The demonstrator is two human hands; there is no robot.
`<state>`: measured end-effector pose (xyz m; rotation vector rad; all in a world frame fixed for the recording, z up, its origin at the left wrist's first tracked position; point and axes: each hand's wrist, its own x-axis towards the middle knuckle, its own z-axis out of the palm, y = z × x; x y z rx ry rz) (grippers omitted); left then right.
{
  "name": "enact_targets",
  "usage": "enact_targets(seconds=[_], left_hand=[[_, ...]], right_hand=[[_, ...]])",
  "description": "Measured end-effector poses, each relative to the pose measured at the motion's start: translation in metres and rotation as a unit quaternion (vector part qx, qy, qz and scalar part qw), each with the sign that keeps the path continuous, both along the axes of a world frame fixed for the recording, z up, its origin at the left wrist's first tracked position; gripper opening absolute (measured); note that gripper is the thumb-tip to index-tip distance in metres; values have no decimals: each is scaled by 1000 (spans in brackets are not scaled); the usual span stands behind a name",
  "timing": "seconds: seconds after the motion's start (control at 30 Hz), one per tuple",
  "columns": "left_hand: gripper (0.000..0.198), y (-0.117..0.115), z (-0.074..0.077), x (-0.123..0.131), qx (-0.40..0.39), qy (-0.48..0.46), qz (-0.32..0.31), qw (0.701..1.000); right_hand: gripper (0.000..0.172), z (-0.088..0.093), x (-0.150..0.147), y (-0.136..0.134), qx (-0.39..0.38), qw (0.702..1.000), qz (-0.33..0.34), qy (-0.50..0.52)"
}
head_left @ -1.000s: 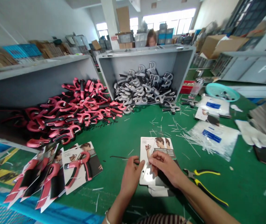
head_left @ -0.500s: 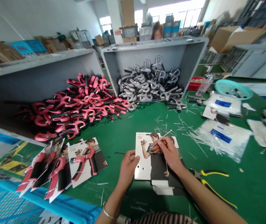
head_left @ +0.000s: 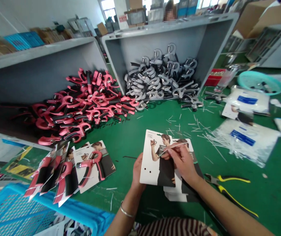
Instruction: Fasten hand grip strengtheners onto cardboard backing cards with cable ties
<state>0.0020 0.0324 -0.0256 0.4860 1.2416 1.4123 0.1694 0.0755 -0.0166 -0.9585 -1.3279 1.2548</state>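
Observation:
My left hand (head_left: 137,170) holds a printed backing card (head_left: 149,178) by its left edge, fingers hidden behind it. The card is tilted up and has two small holes near the bottom. In my right hand (head_left: 185,165) a thin white cable tie (head_left: 166,150) is pinched, lying across the card's front. More backing cards (head_left: 176,197) lie stacked beneath. To the left, several pink hand grip strengtheners (head_left: 90,168) rest with their cards. Yellow-and-black cutting pliers (head_left: 232,178) lie to the right of my right forearm.
A grey bin (head_left: 88,46) spills pink grip strengtheners; another grey bin (head_left: 130,37) holds grey ones. Loose cable ties (head_left: 219,147) and plastic bags (head_left: 261,141) lie at right, near a turquoise dish (head_left: 278,86). A blue crate (head_left: 91,216) stands at front left. Someone (head_left: 170,11) is behind the bins.
My left hand has lifted the top card off the stack and tilted it up. The right hand still pinches the cable tie, moved slightly right. The camera view has tipped down.

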Motion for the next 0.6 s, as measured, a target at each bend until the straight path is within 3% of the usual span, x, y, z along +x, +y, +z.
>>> enact_targets(seconds=[0.2,0.4,0.5,0.6], left_hand=[[42,7,-5,6,-15,-81,-18,996],[36,7,2,2,-14,-49,-30,998],[32,8,5,0,-18,-4,-96,995],[19,11,8,-3,3,146,-166,975]], right_hand=[[15,2,1,-1,17,999,-19,-21],[17,1,7,-3,39,995,-15,-86],[16,1,9,-2,80,986,8,-148],[16,3,9,0,108,978,44,-173]])
